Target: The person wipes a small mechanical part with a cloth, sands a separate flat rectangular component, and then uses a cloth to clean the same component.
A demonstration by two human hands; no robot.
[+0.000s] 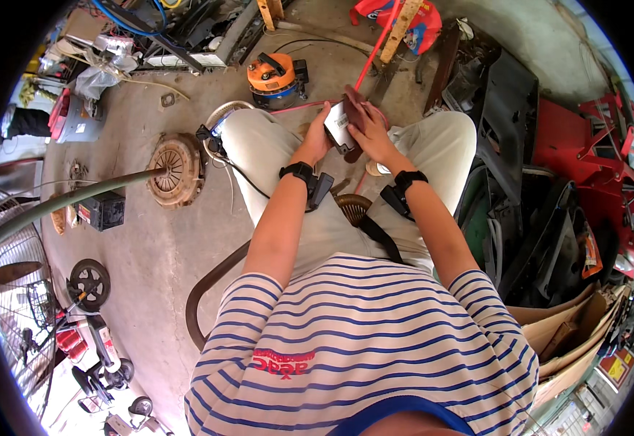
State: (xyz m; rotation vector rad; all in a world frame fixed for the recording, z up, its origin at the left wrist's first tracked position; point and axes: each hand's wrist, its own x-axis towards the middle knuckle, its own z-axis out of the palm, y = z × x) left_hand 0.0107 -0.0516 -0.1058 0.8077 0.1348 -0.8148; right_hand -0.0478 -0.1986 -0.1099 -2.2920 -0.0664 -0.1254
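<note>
Striped shirt sits nearest my lens. Between the knees, the left hand grips a white-faced block; the right hand clasps a brown piece against it, hiding much from me. Beyond, an orange canister; the red bag is cropped.

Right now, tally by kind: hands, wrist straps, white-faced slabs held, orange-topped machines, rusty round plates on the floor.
Hands: 2 (left hand, right hand)
Wrist straps: 2 (left strap, right strap)
White-faced slab: 1
Orange-topped machine: 1
Rusty round plate: 1
Total: 7
</note>
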